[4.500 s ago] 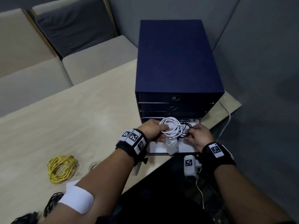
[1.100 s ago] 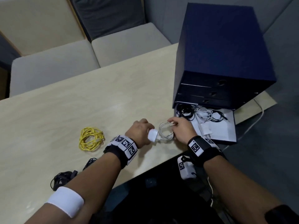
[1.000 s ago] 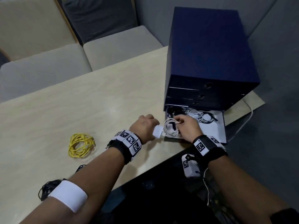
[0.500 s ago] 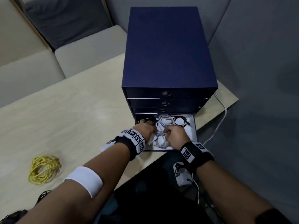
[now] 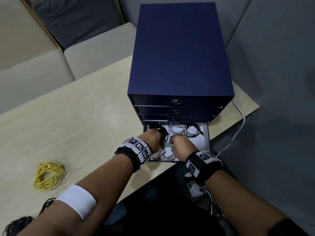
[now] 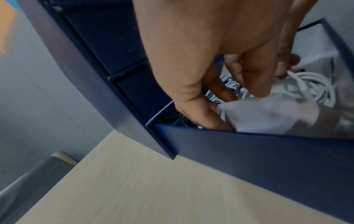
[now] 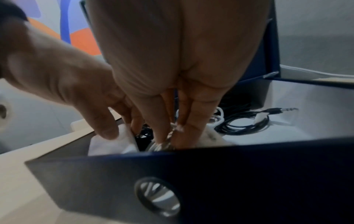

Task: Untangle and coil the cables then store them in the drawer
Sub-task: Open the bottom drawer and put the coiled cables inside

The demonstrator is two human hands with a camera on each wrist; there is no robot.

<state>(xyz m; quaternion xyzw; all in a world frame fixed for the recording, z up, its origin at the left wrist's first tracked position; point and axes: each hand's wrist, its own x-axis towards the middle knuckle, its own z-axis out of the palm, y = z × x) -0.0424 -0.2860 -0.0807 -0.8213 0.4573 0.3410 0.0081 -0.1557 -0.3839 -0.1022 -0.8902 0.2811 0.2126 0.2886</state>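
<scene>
Both hands are down inside the open bottom drawer of a matte navy drawer cabinet, a boxy unit with three shut drawers above, each with a round metal-ringed finger hole. The pulled-out drawer has a smooth white lining and thin dark blue walls. The left hand has its fingers curled down onto a white charger block — a smooth, blunt-cornered plastic brick lying at the drawer's front left; the thumb and fingertips pinch its edges. The right hand has its fingers together and pointed downward, closed on the white coiled cable attached beside the block, glossy round loops bunched just behind the drawer front. Further back in the drawer lie a black cable coil at the left, a second white cable coil in the middle, and a thin black audio cable at the right, looped in rings and ending in a metal jack plug. On the pale wood-grain table, well apart from the cabinet, rests a yellow cable coil — a loose, thin-stranded ring — and a black tangle near the left forearm. Each wrist carries a black band with square printed markers.
</scene>
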